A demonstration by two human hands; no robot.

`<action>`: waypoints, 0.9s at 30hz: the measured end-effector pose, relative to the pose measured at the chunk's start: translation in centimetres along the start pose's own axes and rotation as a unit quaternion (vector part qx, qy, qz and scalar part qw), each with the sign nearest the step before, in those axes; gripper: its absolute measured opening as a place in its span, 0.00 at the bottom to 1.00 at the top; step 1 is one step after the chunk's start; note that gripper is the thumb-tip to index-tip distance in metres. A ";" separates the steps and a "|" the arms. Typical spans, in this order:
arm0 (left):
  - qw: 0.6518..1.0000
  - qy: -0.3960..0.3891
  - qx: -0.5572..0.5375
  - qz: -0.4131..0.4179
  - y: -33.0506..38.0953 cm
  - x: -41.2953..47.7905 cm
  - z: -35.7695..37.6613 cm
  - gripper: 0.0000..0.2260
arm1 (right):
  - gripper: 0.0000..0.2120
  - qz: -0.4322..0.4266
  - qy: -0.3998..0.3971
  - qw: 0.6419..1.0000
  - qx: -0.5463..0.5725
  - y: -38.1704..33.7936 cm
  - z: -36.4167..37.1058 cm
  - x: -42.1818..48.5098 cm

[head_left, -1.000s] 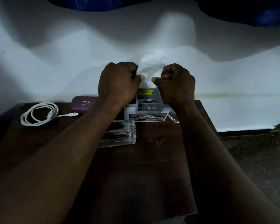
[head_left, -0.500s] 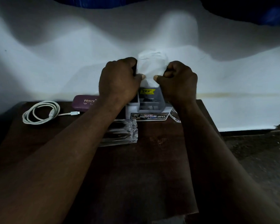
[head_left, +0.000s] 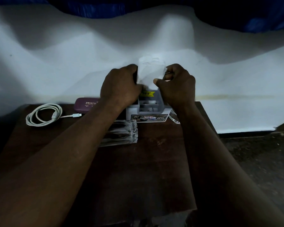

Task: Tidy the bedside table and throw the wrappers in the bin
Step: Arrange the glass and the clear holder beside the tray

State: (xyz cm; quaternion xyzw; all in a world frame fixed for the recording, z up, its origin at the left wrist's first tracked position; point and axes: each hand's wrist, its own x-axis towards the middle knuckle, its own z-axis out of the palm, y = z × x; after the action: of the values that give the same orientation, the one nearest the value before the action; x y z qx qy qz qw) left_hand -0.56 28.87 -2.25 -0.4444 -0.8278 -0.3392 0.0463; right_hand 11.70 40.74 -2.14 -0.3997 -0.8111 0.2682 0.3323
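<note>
A white crumpled paper (head_left: 150, 71) is held up between my two hands above the back of the dark wooden bedside table (head_left: 146, 169). My left hand (head_left: 120, 86) grips its left edge and my right hand (head_left: 177, 86) pinches its right edge. Directly under the paper stands a small grey and white organiser box (head_left: 148, 108) with a yellow label and an OPEL sticker. Whether the paper touches the box is hidden by my hands.
A coiled white charging cable (head_left: 43, 114) lies at the table's back left. A purple case (head_left: 85, 104) sits behind it. A clear plastic box (head_left: 121, 135) lies under my left forearm. A clear wrapper (head_left: 175, 117) peeks out beside my right wrist. White wall behind; dark floor at right.
Both hands have risen slightly and drawn closer together, and the paper stands taller between them.
</note>
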 end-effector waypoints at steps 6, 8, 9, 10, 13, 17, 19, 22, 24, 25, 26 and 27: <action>0.998 0.054 -0.017 -0.016 0.9 -1.0 -2.3 0.20 | 0.23 0.011 0.005 1.000 -0.003 -1.7 -2.5 -1.2; 0.997 0.073 -0.004 -0.017 1.5 -1.3 -3.7 0.22 | 0.23 0.008 0.022 1.000 -0.010 -2.7 -3.5 -1.5; 0.997 0.073 0.008 -0.007 1.8 -1.6 -4.6 0.21 | 0.22 0.005 0.029 1.000 -0.011 -3.4 -4.0 -1.8; 0.998 0.064 0.018 0.006 2.0 -2.2 -5.2 0.19 | 0.22 -0.001 0.030 0.999 -0.010 -4.1 -4.5 -2.1; 0.998 0.009 0.065 0.024 2.5 -5.5 -7.2 0.11 | 0.21 -0.025 0.005 1.000 -0.016 -6.4 -5.9 -4.4; 0.979 -0.091 0.183 0.014 1.9 -11.5 -8.2 0.17 | 0.21 -0.064 -0.037 0.996 -0.055 -6.8 -6.4 -11.1; 0.977 -0.111 0.180 0.014 1.9 -13.4 -8.6 0.22 | 0.24 -0.086 -0.077 0.989 -0.093 -5.7 -6.0 -14.3; 0.985 -0.077 0.154 0.011 3.2 -15.7 -9.8 0.20 | 0.19 -0.057 -0.110 0.988 -0.094 -4.6 -6.4 -17.3; 0.986 -0.081 0.142 0.011 4.5 -17.3 -10.0 0.20 | 0.17 -0.013 -0.103 0.993 -0.062 -4.2 -7.2 -18.5; 0.987 -0.093 0.133 0.012 5.0 -18.0 -9.9 0.21 | 0.16 0.004 -0.104 0.993 -0.052 -4.0 -7.4 -19.0; 0.986 -0.104 0.129 0.017 5.3 -18.5 -9.7 0.22 | 0.16 0.014 -0.107 0.993 -0.048 -3.7 -7.6 -19.5; 0.985 -0.110 0.130 0.026 5.4 -18.6 -9.6 0.23 | 0.16 0.022 -0.112 0.992 -0.048 -3.4 -7.7 -19.8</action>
State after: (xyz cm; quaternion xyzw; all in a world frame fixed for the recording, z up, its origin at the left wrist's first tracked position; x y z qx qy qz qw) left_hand 12.59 12.03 0.89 -0.4905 -0.8531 -0.1765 0.0206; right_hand 24.99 23.82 -1.27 -0.4005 -0.8460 0.2799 0.2135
